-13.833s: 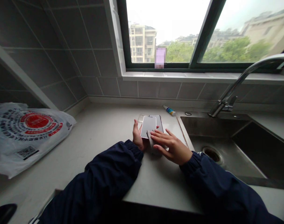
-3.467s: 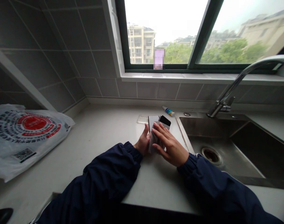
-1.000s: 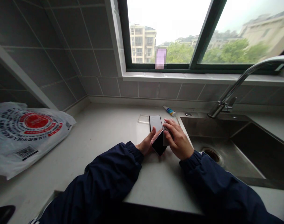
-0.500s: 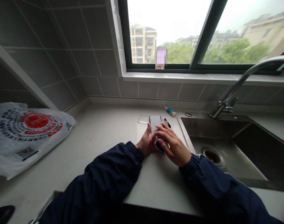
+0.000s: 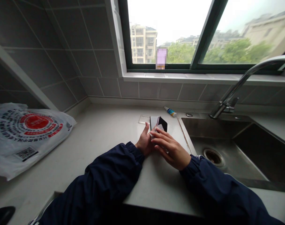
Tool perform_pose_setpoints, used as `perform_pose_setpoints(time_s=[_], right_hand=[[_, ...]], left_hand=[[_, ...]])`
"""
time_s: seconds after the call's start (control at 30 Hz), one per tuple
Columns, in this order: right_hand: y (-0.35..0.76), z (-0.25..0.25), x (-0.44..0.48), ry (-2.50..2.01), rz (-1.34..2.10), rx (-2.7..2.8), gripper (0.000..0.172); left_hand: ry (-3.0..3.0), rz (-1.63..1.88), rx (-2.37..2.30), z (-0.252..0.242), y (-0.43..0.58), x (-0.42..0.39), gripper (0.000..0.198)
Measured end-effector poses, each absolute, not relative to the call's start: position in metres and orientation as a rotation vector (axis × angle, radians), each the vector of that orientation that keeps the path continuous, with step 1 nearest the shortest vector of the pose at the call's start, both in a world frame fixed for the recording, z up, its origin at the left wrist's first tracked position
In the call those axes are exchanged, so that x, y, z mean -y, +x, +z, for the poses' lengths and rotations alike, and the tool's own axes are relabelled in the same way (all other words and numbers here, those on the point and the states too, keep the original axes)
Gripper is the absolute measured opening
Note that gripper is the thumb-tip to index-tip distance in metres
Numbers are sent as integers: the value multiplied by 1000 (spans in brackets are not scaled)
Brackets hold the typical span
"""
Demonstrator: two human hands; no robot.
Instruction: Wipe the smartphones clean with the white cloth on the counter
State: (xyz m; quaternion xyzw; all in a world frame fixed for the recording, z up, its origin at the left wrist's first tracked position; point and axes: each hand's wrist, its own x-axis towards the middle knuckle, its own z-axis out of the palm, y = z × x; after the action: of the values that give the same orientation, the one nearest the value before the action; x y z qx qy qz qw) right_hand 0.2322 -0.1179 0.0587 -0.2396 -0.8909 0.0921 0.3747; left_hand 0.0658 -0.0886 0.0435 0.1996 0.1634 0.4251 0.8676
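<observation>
My left hand (image 5: 144, 142), thumb raised, is closed around a dark smartphone (image 5: 164, 123), whose upper end sticks out past the fingers. My right hand (image 5: 171, 148) lies across the phone, fingers bent over a small pale wipe-like piece (image 5: 159, 127) pressed against it. What exactly this piece is, I cannot make out. Just behind the hands a flat item with a light face and dark edge (image 5: 154, 121) lies on the counter. Left of that rests a clear phone case (image 5: 144, 119). Most of the held phone is hidden by my fingers.
A small white and blue tube (image 5: 170, 112) lies behind the hands. To the right are a steel sink (image 5: 229, 156) and a curved faucet (image 5: 233, 84). A printed white plastic bag (image 5: 34, 134) sits at the left of the pale counter (image 5: 105, 131). A window stands behind.
The phone has turned in my left hand, so more of its dark upper end shows. My right fingers have slid slightly left and down across it.
</observation>
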Motion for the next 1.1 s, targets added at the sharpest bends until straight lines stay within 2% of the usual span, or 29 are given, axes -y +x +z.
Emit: perform_pose_setpoints(time_s=[0.23, 0.43, 0.6, 0.9, 1.1], right_hand=[[231, 56, 117, -587, 194, 2323, 25], [232, 52, 115, -589, 160, 2388, 31], [235, 54, 112, -596, 128, 2375, 30], [242, 59, 107, -601, 133, 2336, 22], [247, 59, 104, -596, 187, 2323, 21]], left_hand=[[458, 909, -346, 45, 67, 88, 88], [473, 968, -306, 44, 63, 87, 94], [474, 977, -300, 48, 62, 88, 99], [504, 964, -290, 52, 57, 87, 102], [486, 1029, -329, 48, 55, 83, 95]])
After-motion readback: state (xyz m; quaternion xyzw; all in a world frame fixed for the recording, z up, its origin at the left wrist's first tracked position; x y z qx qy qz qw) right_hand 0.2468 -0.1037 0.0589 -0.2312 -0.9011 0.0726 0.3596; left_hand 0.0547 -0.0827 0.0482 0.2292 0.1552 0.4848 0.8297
